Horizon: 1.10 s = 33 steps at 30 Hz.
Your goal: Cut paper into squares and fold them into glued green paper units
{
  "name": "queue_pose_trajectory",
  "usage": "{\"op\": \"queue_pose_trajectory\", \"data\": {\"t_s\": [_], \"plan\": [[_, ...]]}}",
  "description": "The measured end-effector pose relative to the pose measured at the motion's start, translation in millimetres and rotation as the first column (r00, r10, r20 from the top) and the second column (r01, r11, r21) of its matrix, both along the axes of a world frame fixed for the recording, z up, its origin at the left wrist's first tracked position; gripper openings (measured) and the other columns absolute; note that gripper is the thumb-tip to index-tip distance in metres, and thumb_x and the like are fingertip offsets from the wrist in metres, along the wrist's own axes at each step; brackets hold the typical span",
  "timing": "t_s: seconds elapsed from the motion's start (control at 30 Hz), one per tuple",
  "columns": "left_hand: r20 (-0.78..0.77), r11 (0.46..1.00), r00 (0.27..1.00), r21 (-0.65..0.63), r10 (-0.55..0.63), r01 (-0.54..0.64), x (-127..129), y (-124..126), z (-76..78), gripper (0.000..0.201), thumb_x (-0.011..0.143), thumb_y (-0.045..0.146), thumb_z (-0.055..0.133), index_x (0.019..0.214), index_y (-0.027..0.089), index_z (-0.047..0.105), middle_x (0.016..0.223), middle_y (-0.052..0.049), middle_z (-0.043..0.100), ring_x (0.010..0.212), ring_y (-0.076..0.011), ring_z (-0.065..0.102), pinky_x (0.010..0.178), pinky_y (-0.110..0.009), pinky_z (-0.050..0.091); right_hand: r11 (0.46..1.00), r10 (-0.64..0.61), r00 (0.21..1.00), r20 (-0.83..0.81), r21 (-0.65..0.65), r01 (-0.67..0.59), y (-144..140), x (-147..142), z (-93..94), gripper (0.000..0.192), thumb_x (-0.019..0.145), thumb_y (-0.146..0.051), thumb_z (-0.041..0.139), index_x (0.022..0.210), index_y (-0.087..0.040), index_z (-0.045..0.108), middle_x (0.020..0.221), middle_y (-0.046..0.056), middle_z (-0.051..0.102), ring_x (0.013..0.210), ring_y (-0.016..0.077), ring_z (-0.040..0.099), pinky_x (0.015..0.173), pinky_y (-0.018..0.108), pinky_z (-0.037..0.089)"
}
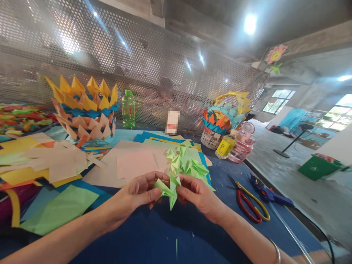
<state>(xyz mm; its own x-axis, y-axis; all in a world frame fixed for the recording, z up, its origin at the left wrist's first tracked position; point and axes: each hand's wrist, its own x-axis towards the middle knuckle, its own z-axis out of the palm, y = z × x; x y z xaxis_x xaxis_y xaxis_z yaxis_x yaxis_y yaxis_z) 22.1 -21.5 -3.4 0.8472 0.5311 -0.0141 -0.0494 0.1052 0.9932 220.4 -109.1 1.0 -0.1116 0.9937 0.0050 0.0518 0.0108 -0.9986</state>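
We have a light green folded paper piece (pixel 172 192) at the centre of the frame, pinched between the thumb and fingers of the left hand (pixel 144 190) and, at its other side, of the right hand (pixel 200 193). Its points and creases are formed, though we cannot tell whether it is one piece or two fitted together.

Above the right hand, a loose cluster of green folded pieces (pixel 194 167) looks done. Flat stock remains: a pale pink sheet (pixel 137 165) just above the left hand and a green sheet (pixel 63 209) at lower left. At upper left, a tiered paper model (pixel 90 123) in peach, blue and yellow seems well built up; we judge the green pieces to be at an earlier stage.

For moving, our best room is the dark blue surface (pixel 154 238) at lower centre, where only small scraps show. Right of centre, the red-and-yellow-handled scissors (pixel 239 186) and the blue glue gun (pixel 275 198) limit the right arm's sweep; the glue gun lies near the surface's right edge, which slants down to the lower right corner.
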Motion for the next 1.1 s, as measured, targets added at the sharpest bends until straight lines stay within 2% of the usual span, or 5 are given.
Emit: {"op": "queue_pose_trajectory", "data": {"t_s": [0.3,0.43,0.57,0.7,1.1], "plan": [[-0.049,0.992,0.993,-0.058,0.108,-0.111,-1.0,5.3,-1.3,0.032,0.085,0.041,0.065,0.109,0.020,0.061,0.097,-0.005,0.061,0.071,-0.0113,0.046,0.061,-0.023,0.035,0.928,-0.336,0.891,0.304,0.269,0.258,0.8,5.6,-9.0,0.014,0.087,-0.034,0.059,0.083,-0.021,0.057,0.063,-0.003,0.055,0.055,0.0117,0.051,0.056,0.025,0.043],[-0.040,0.982,0.990,-0.124,0.136,-0.140,-3.4,8.7,-1.4,0.032,0.085,0.039,0.066,0.110,0.021,0.061,0.100,-0.005,0.062,0.073,-0.0123,0.047,0.063,-0.024,0.035,0.651,-0.676,0.535,0.507,0.751,0.111,-4.4,12.3,-6.7,0.012,0.084,-0.011,0.057,0.087,-0.022,0.063,0.074,0.001,0.065,0.069,0.0153,0.059,0.066,0.027,0.046],[-0.059,0.995,0.998,-0.093,0.039,-0.044,-4.1,6.2,1.8,0.032,0.083,0.042,0.067,0.104,0.018,0.067,0.095,-0.006,0.062,0.070,-0.0119,0.045,0.059,-0.023,0.034,0.429,-0.843,0.212,0.494,0.856,-0.289,-13.4,19.0,-0.3,0.020,0.084,-0.007,0.061,0.095,-0.023,0.067,0.081,0.002,0.072,0.078,0.0175,0.061,0.074,0.031,0.045],[-0.063,0.994,0.996,-0.097,-0.066,0.060,-1.9,-0.3,4.0,0.030,0.080,0.041,0.070,0.097,0.017,0.071,0.096,-0.007,0.062,0.068,-0.0119,0.044,0.057,-0.022,0.036,0.418,-0.865,0.087,0.495,0.804,-0.423,-19.1,18.3,1.4,0.020,0.085,-0.009,0.063,0.096,-0.024,0.068,0.083,0.000,0.074,0.076,0.0172,0.062,0.072,0.033,0.044],[-0.124,0.997,0.992,0.075,0.026,-0.017,-0.7,3.1,-1.8,0.035,0.082,0.044,0.065,0.106,0.019,0.071,0.087,-0.005,0.065,0.067,-0.0128,0.049,0.063,-0.024,0.041,0.466,-0.807,0.149,0.572,0.770,-0.435,-20.1,9.0,-3.4,0.021,0.088,-0.011,0.060,0.104,-0.023,0.067,0.087,0.000,0.074,0.081,0.0175,0.063,0.079,0.032,0.043]]}}
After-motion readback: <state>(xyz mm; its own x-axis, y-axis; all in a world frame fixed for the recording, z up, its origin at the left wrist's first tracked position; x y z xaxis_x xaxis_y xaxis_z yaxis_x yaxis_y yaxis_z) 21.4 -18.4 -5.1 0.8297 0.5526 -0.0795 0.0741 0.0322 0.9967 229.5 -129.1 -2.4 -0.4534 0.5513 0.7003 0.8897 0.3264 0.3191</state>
